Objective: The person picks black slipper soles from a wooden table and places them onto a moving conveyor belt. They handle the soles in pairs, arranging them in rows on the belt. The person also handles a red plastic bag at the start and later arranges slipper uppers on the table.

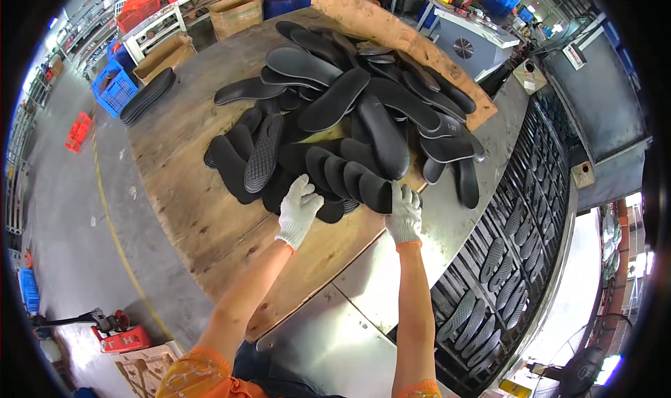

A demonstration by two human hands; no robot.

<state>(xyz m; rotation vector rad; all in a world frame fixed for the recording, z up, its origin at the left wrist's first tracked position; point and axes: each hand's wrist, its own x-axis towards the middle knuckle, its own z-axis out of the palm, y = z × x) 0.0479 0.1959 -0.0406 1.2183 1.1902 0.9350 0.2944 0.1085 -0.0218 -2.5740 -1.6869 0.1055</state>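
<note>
Black shoe soles [347, 180], left hand [299, 209] flat, right hand [404, 211] gripping

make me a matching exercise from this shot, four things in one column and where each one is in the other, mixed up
Things:
1. left hand
2. right hand
3. blue crate
4. mould rack

Places:
A. on the floor, far left of the table
B. at the near end of the fanned row of soles, by the metal sheet
C. right of the metal sheet, with treaded soles set in it
D. on the dark soles over the wooden table

Pairs: 1-D, 2-B, 3-A, 4-C
</note>
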